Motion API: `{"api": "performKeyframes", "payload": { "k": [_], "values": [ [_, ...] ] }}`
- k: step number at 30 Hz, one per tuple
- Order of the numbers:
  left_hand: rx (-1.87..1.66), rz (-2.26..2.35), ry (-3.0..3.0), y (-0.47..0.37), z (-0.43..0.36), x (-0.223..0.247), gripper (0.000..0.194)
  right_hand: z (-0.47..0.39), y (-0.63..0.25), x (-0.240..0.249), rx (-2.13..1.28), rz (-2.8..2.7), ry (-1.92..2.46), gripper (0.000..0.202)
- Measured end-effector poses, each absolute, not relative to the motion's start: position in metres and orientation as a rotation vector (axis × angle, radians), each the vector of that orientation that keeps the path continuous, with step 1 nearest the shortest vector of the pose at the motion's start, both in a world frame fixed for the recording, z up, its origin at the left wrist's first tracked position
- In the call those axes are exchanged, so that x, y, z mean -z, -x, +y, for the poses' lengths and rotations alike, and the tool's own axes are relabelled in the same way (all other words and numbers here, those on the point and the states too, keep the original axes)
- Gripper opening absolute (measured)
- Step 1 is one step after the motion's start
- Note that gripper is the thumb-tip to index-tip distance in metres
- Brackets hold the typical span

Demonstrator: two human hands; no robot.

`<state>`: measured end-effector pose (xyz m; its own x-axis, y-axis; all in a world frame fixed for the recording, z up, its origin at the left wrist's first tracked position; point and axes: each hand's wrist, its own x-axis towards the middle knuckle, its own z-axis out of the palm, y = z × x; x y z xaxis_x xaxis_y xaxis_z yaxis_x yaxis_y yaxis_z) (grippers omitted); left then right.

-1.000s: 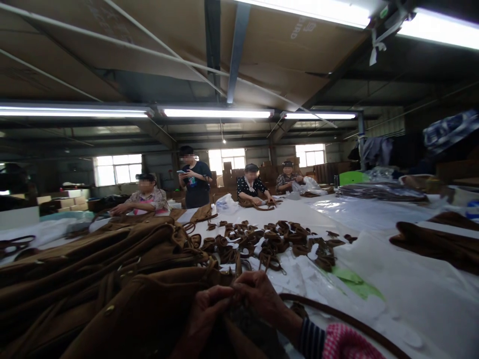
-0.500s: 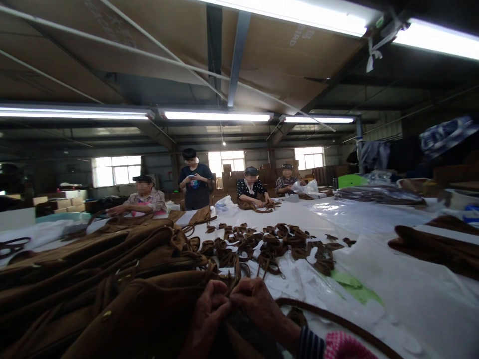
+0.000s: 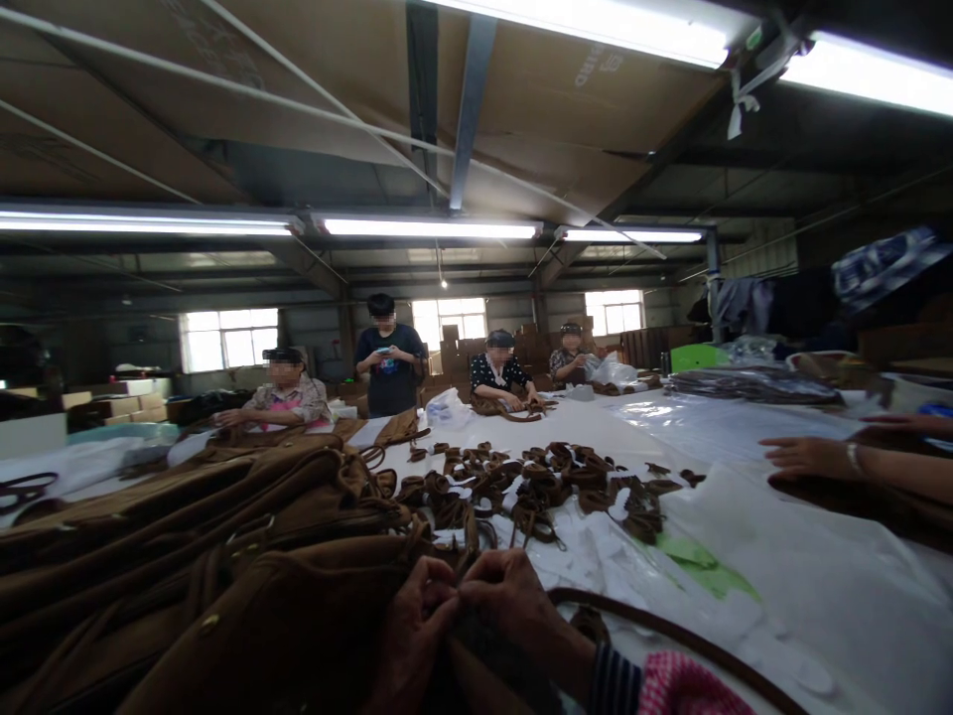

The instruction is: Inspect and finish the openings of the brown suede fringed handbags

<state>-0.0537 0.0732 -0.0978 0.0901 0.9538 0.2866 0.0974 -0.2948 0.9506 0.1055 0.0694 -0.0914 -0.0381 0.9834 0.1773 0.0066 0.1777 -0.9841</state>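
Note:
My left hand [image 3: 418, 621] and my right hand [image 3: 513, 608] meet at the bottom middle, thumbs and fingers pinched together. What they hold between the fingertips is too small and dark to make out. Right beside my left hand lies a brown bag [image 3: 298, 616] with a brass-coloured stud, the front one of a pile. A long brown strap [image 3: 655, 621] curves away past my right wrist. Just beyond my fingers, thin brown straps [image 3: 471, 526] stand up near the bag's edge. The lower part of the work under my hands is in shadow.
Many small coiled brown straps [image 3: 521, 477] with white paper pieces lie on the white table [image 3: 596, 422]. Green paper [image 3: 704, 564] and clear plastic are to the right. A co-worker's hand [image 3: 808, 457] reaches over dark brown pieces. Other people are across the table.
A co-worker's arms have come in from the right over the brown pieces there. My two hands keep the same pinch in nearly the same place.

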Motion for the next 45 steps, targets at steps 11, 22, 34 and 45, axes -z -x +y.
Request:
{"api": "performKeyframes", "payload": {
  "k": [11,22,34,45],
  "values": [
    [-1.125,0.98,-1.71,0.059,0.076,0.095,0.042,0.065,-0.109,0.086,-1.089,-1.398,0.978,0.009],
    [-1.04,0.935,-1.713,0.064,0.071,0.088,0.036,0.071,-0.111,0.095,-1.265,-1.24,0.957,0.02],
    [-1.093,0.964,-1.651,0.062,0.071,0.091,0.042,0.074,-0.114,0.099,-1.325,-1.262,0.895,0.019],
    [-1.123,1.001,-1.694,0.062,0.07,0.091,0.043,0.073,-0.115,0.1,-1.306,-1.403,0.859,0.019]
  ]
}}
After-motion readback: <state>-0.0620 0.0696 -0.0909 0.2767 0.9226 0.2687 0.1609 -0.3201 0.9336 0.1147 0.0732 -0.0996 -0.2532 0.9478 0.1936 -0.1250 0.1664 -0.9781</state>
